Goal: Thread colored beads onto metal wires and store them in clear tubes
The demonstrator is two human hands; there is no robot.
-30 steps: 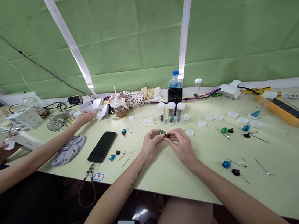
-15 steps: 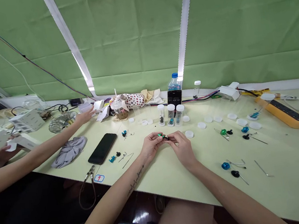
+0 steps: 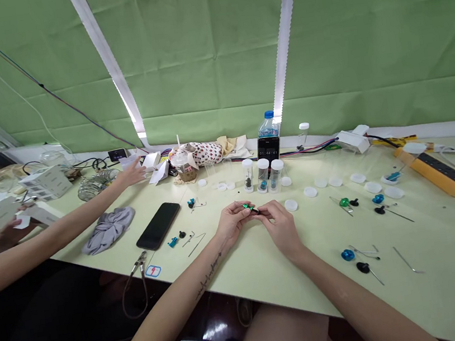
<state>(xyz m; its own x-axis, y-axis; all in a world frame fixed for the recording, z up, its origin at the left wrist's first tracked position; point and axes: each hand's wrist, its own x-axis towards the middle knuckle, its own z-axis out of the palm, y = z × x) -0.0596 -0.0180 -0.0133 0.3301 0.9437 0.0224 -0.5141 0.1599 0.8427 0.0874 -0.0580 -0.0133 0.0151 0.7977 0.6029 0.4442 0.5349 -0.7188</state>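
Hands meet over the middle of the pale counter (image 3: 261, 261). The left hand (image 3: 230, 225) and the right hand (image 3: 281, 224) are both pinched on a small green-and-black part (image 3: 251, 208), which sits between their thumbs and fingertips close above the surface.

At 12 o'clock from the part stand three clear vials (image 3: 262, 174) with white lids. Behind them a timer phone (image 3: 269, 147) leans against a water bottle (image 3: 267, 122). A loose white cap (image 3: 290, 205) lies just beside the right hand at 2 o'clock. A green knob (image 3: 344, 202) rests at 3 o'clock, and a blue knob (image 3: 348, 255) at 4 o'clock.

A black phone (image 3: 158, 226) lies at 9 o'clock, with a grey cloth (image 3: 109, 230) beyond it. At 10 o'clock a co-worker's hand (image 3: 131, 175) reaches among small white boxes (image 3: 152, 161).
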